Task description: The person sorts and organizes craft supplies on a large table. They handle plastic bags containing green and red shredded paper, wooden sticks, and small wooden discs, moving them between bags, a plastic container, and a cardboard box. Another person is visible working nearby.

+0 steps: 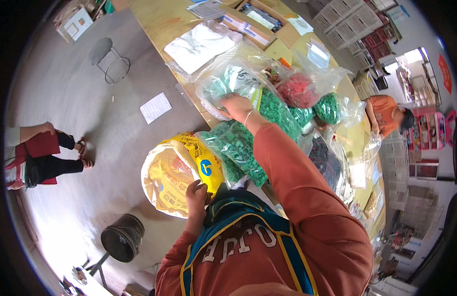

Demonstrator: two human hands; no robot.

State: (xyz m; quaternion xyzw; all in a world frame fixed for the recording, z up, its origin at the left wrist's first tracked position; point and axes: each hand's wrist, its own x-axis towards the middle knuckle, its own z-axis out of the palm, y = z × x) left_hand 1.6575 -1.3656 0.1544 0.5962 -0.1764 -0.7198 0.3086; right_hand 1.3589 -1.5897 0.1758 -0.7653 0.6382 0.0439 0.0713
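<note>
My right hand (236, 106) reaches over the table and rests on a clear plastic bag (228, 79) of pale green pieces, marked with handwriting. Its fingertips are partly hidden, so a grip cannot be made out. Close to it lie clear bags of small green plastic pieces (234, 144), some hanging over the table edge. My left hand (197, 198) is low, beside the rim of a yellow woven sack (210, 162) with a white lining. Its fingers are partly curled, and whether they hold the rim is unclear. The sack's mouth gapes, showing its printed inner wall.
Bags of red pieces (297, 88) and dark pieces (324, 159) crowd the table (150, 18). Farther along are a white cloth (202, 44) and a cardboard box (247, 31). A black bucket (123, 236) and a stool (101, 50) stand on the floor. Two other people are nearby.
</note>
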